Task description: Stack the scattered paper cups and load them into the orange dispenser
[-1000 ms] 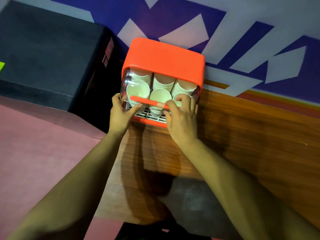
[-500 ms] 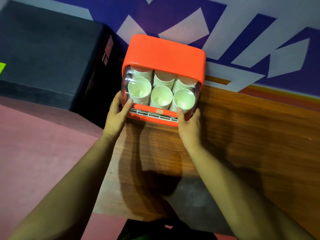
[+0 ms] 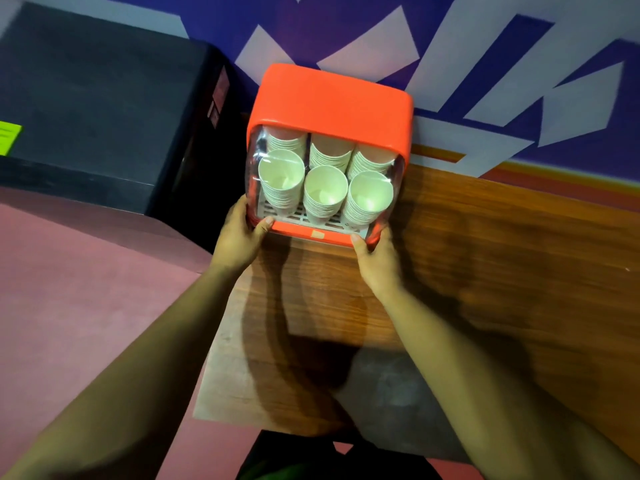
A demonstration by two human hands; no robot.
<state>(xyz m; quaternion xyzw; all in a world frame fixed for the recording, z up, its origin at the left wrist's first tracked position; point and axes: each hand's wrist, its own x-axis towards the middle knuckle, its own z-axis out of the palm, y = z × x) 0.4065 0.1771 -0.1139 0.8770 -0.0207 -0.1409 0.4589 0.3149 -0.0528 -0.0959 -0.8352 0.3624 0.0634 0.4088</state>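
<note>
The orange dispenser [image 3: 334,98] stands on the wooden table [image 3: 485,265] against the wall, its clear front cover down. Behind the cover are several stacks of white paper cups [image 3: 325,188], three in front with their mouths toward me and more behind. My left hand [image 3: 239,237] grips the dispenser's lower left corner, thumb on the orange front rim. My right hand [image 3: 375,258] grips the lower right corner, thumb on the rim and fingers under the side.
A black box [image 3: 104,109] stands to the left of the dispenser, with a green note [image 3: 8,136] at its left edge. A pink surface [image 3: 86,289] lies lower left. The blue and white wall [image 3: 485,46] runs behind. The table's left edge is just below my left hand.
The orange-edged clear cover, held half down a second ago, is now closed. Both hands dropped from the cover's bar to the dispenser's lower corners and stay there.
</note>
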